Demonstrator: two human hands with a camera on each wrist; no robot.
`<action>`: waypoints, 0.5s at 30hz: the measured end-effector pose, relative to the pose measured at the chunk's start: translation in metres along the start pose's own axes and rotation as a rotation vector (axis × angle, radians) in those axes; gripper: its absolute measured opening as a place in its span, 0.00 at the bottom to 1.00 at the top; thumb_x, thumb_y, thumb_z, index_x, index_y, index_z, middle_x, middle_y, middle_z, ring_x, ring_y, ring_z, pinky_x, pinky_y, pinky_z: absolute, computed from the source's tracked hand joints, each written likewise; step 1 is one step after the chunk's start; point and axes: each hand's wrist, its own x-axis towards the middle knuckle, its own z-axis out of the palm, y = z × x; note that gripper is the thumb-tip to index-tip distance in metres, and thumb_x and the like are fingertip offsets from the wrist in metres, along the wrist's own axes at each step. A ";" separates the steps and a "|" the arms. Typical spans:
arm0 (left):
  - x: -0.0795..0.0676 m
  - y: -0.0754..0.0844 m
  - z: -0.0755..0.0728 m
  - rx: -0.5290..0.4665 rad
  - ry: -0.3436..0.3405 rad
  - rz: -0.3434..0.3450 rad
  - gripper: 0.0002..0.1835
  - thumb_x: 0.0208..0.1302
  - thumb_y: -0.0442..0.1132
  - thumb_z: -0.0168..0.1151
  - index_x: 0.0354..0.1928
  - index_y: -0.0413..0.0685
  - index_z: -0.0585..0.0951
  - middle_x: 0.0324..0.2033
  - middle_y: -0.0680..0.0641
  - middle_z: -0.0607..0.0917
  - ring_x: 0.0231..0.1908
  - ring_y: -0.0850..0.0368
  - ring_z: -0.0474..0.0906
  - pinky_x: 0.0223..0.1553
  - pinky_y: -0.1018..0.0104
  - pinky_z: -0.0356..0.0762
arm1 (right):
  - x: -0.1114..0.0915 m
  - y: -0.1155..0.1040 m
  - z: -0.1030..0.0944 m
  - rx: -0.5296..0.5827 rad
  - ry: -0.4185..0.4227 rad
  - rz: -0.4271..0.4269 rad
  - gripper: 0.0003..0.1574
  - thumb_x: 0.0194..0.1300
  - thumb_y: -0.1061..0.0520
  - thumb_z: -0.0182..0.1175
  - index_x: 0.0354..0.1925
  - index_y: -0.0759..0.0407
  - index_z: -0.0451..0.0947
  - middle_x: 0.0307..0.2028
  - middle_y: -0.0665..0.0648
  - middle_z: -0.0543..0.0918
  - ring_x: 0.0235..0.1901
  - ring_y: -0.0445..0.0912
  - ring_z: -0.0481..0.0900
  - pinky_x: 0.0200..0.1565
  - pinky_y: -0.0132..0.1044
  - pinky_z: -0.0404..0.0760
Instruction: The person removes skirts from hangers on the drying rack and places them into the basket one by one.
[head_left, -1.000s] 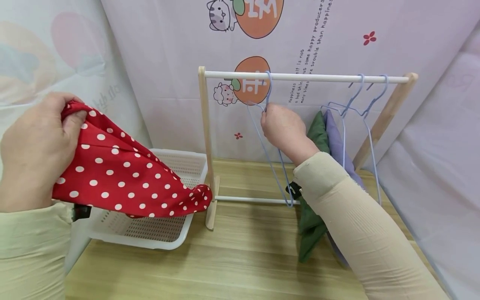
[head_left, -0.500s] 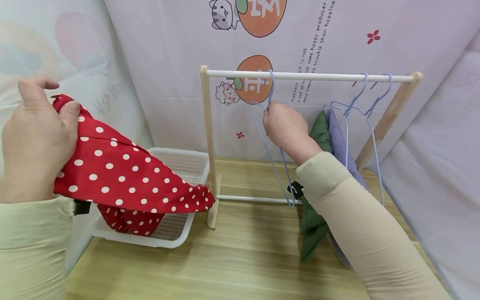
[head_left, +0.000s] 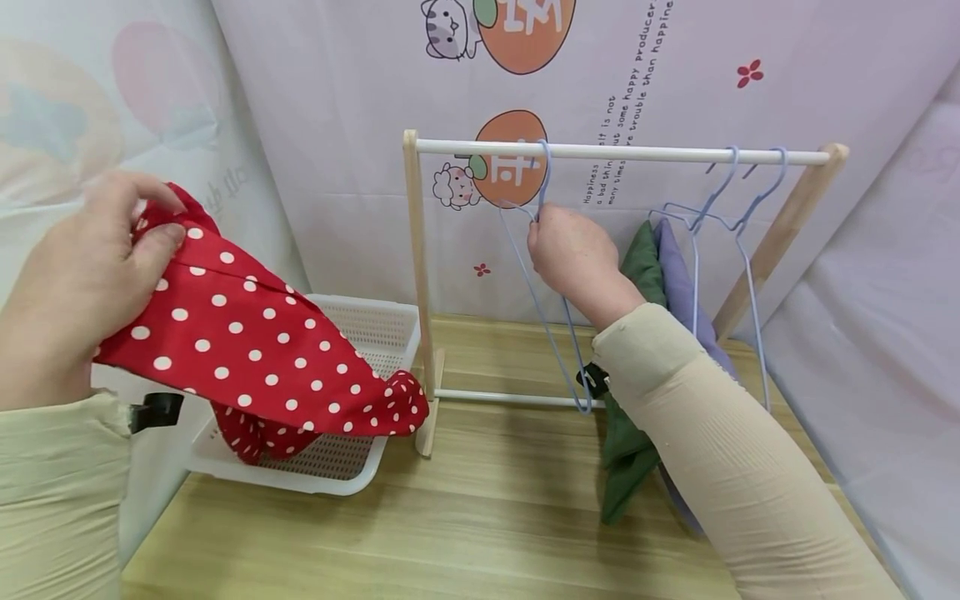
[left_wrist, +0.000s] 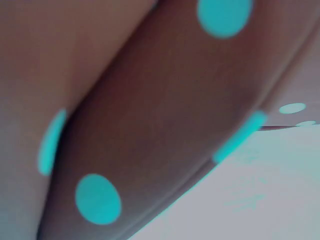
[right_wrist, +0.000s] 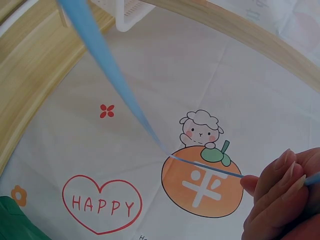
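My left hand (head_left: 97, 287) holds a red polka-dot cloth garment (head_left: 247, 342) by its upper left edge, thumb in front and fingers over the top. The garment spreads to the right, and a lower fold hangs over the basket. In the left wrist view the dotted cloth (left_wrist: 150, 110) fills most of the picture, its colours off. My right hand (head_left: 573, 258) grips a light-blue hanger (head_left: 532, 292) just below its hook, which sits over the rail. In the right wrist view, curled fingers (right_wrist: 275, 195) close round the hanger's wire (right_wrist: 120, 95).
A white plastic basket (head_left: 367, 321) stands left of the wooden rack with its white rail (head_left: 637, 153). Two more blue hangers (head_left: 756, 308) hang at the right, near green cloth (head_left: 626, 467) and purple cloth (head_left: 678, 275). Printed sheets line the walls round the wooden tabletop (head_left: 480, 517).
The left fingers lifted off the garment's edge, then came down on it again slightly further right. A lower fold of the garment now hangs into view. My right hand stays on the hanger.
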 end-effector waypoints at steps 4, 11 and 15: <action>0.002 0.003 0.001 0.106 0.065 0.109 0.20 0.80 0.46 0.48 0.65 0.48 0.77 0.54 0.30 0.79 0.49 0.30 0.71 0.38 0.44 0.72 | 0.000 0.001 0.000 0.002 -0.001 0.005 0.23 0.83 0.49 0.39 0.49 0.62 0.76 0.37 0.62 0.83 0.34 0.55 0.81 0.34 0.48 0.80; 0.007 0.001 -0.001 0.154 -0.044 0.178 0.33 0.72 0.40 0.63 0.74 0.35 0.67 0.56 0.23 0.74 0.50 0.26 0.69 0.33 0.43 0.80 | 0.000 0.001 0.000 0.007 0.002 0.007 0.22 0.83 0.50 0.40 0.49 0.62 0.76 0.36 0.61 0.84 0.34 0.55 0.82 0.33 0.48 0.80; 0.009 -0.002 -0.002 0.100 -0.133 0.188 0.43 0.66 0.35 0.68 0.78 0.32 0.58 0.58 0.23 0.68 0.53 0.24 0.65 0.25 0.45 0.84 | 0.000 0.000 0.000 0.014 -0.003 0.011 0.21 0.83 0.50 0.40 0.48 0.61 0.76 0.35 0.61 0.83 0.33 0.55 0.82 0.33 0.47 0.80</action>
